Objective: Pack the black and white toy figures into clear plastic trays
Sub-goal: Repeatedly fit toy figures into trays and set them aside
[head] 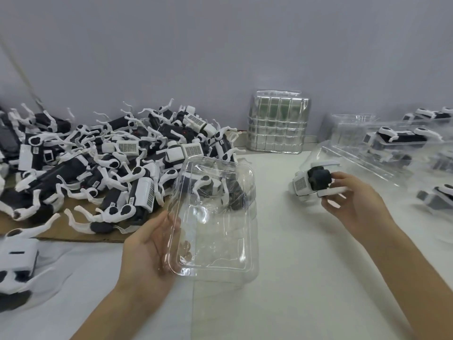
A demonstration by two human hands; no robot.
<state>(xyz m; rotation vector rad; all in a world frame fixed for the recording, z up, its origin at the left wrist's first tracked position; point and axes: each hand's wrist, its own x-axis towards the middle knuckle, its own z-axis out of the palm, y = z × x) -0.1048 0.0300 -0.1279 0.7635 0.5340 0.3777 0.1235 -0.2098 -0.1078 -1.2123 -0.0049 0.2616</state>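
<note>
The left hand (149, 251) grips an empty clear plastic tray (213, 217); the right hand (353, 195) pinches a toy figure (316, 184). Next, the figure must be seated in the tray, probably with its legs folded.

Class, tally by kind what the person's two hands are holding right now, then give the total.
clear plastic tray: 1, held by the left hand
black and white toy figure: 1, held by the right hand
Total: 2
</note>
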